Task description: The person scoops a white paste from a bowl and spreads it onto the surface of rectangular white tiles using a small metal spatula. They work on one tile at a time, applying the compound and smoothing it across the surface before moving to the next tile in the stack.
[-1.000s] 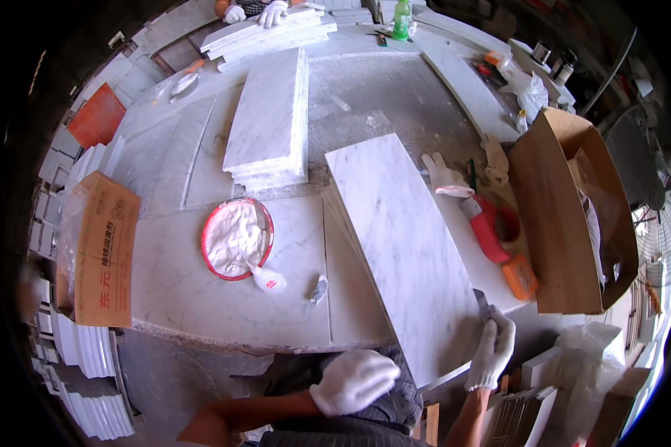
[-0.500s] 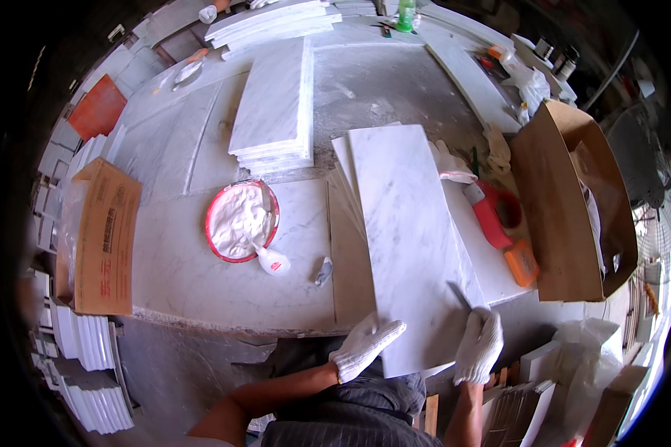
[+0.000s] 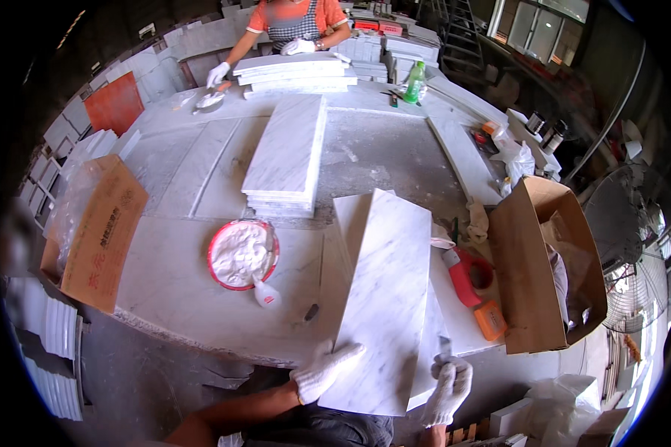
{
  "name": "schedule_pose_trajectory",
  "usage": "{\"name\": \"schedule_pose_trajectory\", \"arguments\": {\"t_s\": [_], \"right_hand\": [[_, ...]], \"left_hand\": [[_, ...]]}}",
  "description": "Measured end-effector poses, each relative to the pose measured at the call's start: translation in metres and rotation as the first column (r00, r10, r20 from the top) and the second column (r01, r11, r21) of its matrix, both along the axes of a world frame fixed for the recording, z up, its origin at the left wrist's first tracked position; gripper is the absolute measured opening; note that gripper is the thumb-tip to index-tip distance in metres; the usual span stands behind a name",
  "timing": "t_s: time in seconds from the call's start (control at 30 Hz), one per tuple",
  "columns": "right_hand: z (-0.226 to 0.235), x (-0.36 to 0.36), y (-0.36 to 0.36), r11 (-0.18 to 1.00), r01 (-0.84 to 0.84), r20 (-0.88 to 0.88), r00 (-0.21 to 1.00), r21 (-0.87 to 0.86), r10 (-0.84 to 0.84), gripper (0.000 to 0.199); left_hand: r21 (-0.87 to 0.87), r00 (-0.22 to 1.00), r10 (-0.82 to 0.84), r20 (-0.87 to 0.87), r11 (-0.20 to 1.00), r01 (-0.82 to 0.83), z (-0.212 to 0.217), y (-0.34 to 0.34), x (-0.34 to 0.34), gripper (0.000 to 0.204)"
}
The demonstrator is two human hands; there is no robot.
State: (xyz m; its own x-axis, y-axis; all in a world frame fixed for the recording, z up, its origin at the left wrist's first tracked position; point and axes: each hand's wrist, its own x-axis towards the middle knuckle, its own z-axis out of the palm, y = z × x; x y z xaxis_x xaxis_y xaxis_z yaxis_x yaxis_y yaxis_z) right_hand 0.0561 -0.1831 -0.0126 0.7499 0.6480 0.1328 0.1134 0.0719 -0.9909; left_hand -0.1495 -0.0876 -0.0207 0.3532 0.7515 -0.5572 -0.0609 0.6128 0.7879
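Left hand (image 3: 326, 370), white-gloved, lies at the near left edge of a pale marble slab (image 3: 388, 298), fingers stretched out along it; cannot tell whether it pinches the edge. Right hand (image 3: 450, 389), also gloved, has fingers curled, pinching a small scraper (image 3: 444, 347) blade-up, just off the slab's right side. Slab sits at the near edge of the worktable (image 3: 179, 316), long side running away from the person, crossing other slabs (image 3: 429, 354) underneath at an angle. Left of it: red-rimmed bowl (image 3: 210, 257) of white paste, white squeeze bottle (image 3: 268, 296) at its lower rim, small dark piece (image 3: 312, 312) nearby. Right: red tape dispenser (image 3: 464, 279), orange box (image 3: 490, 320), open cardboard box (image 3: 516, 298). Slab stack (image 3: 287, 149) farther back. Across the table, a co-worker (image 3: 298, 28) in white gloves, one hand on another stack (image 3: 291, 72), the other near a small bowl (image 3: 209, 104).
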Motion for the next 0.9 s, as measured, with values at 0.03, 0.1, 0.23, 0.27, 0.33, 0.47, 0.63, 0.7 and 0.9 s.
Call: {"name": "schedule_pose_trajectory", "arguments": {"t_s": [0.03,0.1,0.23,0.27,0.33,0.47,0.63,0.7,0.9], "right_hand": [[0.002,-0.001,0.003,0.999,0.025,-0.021,0.999,0.022,-0.025,0.016],[0.003,-0.001,0.009,0.998,0.038,0.006,0.999,0.057,-0.038,0.016],[-0.001,-0.009,0.018,0.998,0.031,-0.011,0.999,0.058,-0.031,0.015],[-0.004,-0.010,0.021,0.999,0.017,-0.002,1.000,0.047,-0.017,0.016],[-0.018,-0.006,0.024,0.999,-0.043,0.046,0.998,0.024,0.042,0.017],[-0.011,-0.020,0.039,0.991,-0.032,0.006,0.999,-0.127,0.033,0.014],[0.001,-0.034,0.059,0.988,-0.033,0.156,0.986,-0.151,0.057,0.014],[-0.001,-0.034,0.061,0.985,-0.031,0.172,0.983,-0.171,0.061,0.014],[0.006,-0.038,0.069,0.963,-0.094,0.008,0.995,-0.253,0.099,0.018]], "left_hand": [[0.008,0.998,-0.043,-0.050,0.999,0.043,0.022,0.015,-0.005,0.022],[-0.011,0.999,-0.042,0.014,0.999,0.042,0.030,0.030,-0.018,0.021],[0.107,0.993,-0.079,-0.087,0.990,0.088,0.057,0.058,-0.051,0.027],[0.138,0.987,-0.114,-0.109,0.982,0.129,0.065,0.069,-0.063,0.030],[0.170,0.992,-0.126,-0.020,0.977,0.128,0.088,0.095,-0.079,0.035],[0.296,0.997,-0.076,-0.011,0.952,0.076,0.135,0.161,-0.090,0.039],[0.267,0.994,0.018,0.108,0.963,-0.046,0.139,0.262,-0.123,0.036],[0.356,0.997,0.068,0.033,0.931,-0.076,0.131,0.304,-0.139,0.031],[0.303,0.991,0.090,0.100,0.946,-0.116,0.095,0.396,-0.152,0.030]]}}
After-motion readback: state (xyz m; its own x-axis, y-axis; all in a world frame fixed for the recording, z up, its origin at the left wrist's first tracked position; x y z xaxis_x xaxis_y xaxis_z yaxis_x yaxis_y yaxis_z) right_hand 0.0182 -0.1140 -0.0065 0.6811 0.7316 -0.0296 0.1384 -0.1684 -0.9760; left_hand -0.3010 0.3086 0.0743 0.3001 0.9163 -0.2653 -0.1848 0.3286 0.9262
